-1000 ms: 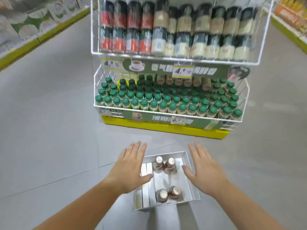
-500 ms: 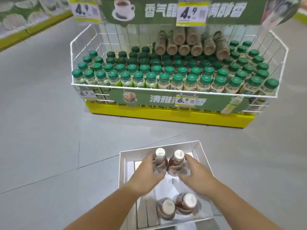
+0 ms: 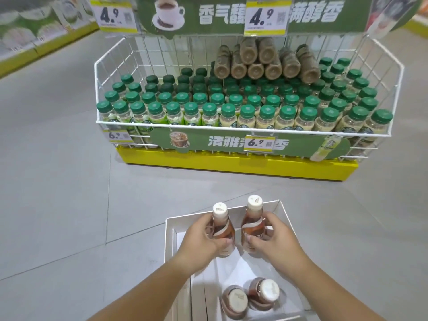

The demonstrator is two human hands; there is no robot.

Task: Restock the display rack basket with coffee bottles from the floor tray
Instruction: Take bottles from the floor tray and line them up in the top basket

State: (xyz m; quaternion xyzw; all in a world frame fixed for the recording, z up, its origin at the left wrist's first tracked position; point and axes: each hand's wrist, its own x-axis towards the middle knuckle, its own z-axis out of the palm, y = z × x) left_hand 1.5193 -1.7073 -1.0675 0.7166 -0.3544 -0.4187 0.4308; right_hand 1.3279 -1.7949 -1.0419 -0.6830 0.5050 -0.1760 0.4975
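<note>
My left hand (image 3: 201, 239) grips a brown coffee bottle with a white cap (image 3: 221, 224). In my right hand (image 3: 275, 237) is a second one (image 3: 253, 222). Both bottles are upright and lifted above the far end of the white floor tray (image 3: 170, 242). Two more white-capped coffee bottles (image 3: 251, 296) stand in the tray's near end. Ahead is the white wire display basket (image 3: 231, 129), filled with rows of green-capped bottles (image 3: 227, 112). A pile of brown bottles (image 3: 264, 60) lies on its side at the basket's back.
The rack stands on a yellow base (image 3: 231, 164) on a grey tiled floor (image 3: 58, 205). Green signs with price tags 4.9 (image 3: 266, 16) and 6.9 (image 3: 260, 143) hang above and on the basket. A yellow-edged shelf (image 3: 34, 35) runs along the left.
My hands went from open above the tray to closed around the two far bottles, which have now risen from the tray. The view has moved closer to the lower basket.
</note>
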